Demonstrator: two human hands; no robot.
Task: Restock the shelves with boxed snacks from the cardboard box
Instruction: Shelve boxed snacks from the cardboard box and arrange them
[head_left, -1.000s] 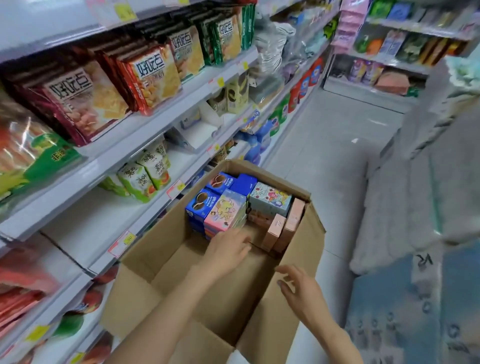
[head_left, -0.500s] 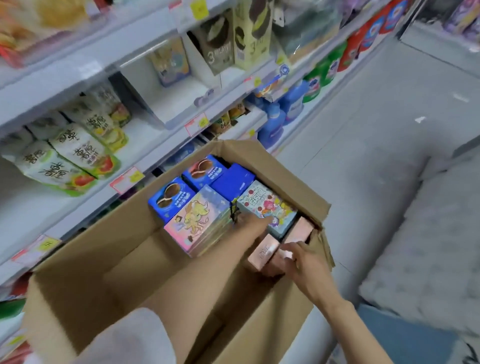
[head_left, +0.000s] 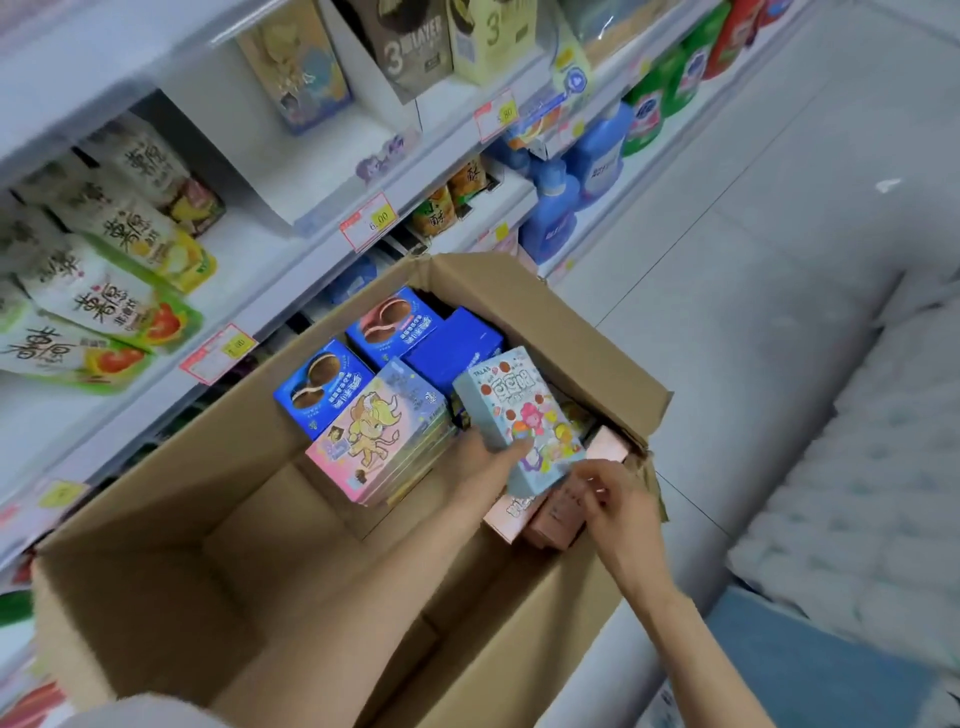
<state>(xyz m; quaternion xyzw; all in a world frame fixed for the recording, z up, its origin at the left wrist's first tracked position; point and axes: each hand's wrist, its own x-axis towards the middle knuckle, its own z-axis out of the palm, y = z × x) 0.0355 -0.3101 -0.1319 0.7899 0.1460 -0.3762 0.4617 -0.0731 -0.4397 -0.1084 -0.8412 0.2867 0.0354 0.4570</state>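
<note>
Here, setting: a shop aisle seen from above, with an open cardboard box (head_left: 156, 571) standing on the floor (head_left: 727, 218) beside the shelves (head_left: 311, 176).
Left grip (head_left: 485, 460): reaches into the far right part of the cardboard box and closes around a light-blue snack box (head_left: 514, 410). The thumb lies across its printed front and the fingers go behind it.
Light-blue snack box: tilted and raised above the other packs, its lower end just over the pink boxes. It is inside the outline of the cardboard box, not on a shelf.
Right grip (head_left: 621, 506): at the right wall of the cardboard box, fingers curled and touching the top of a pink box (head_left: 558, 514). Blur hides whether they pinch that box, so I cannot tell what it has hold of, if anything.
Pink boxes: three stand on end against the right wall, namely that one, another (head_left: 511, 512) beside it and a third (head_left: 608, 449) behind.
Other stock in the box: two dark-blue cookie boxes (head_left: 322, 387) at the far left, a plain blue box (head_left: 452, 348) behind, and a stack of pink cartoon boxes (head_left: 371, 434) just left of the left grip.
Near half of the box: bare cardboard bottom.
Shelves: pale snack bags (head_left: 104, 296) lie at the left. Price tags (head_left: 370, 221) hang on the shelf edges. Blue bottles (head_left: 550, 213) stand farther along.
</note>
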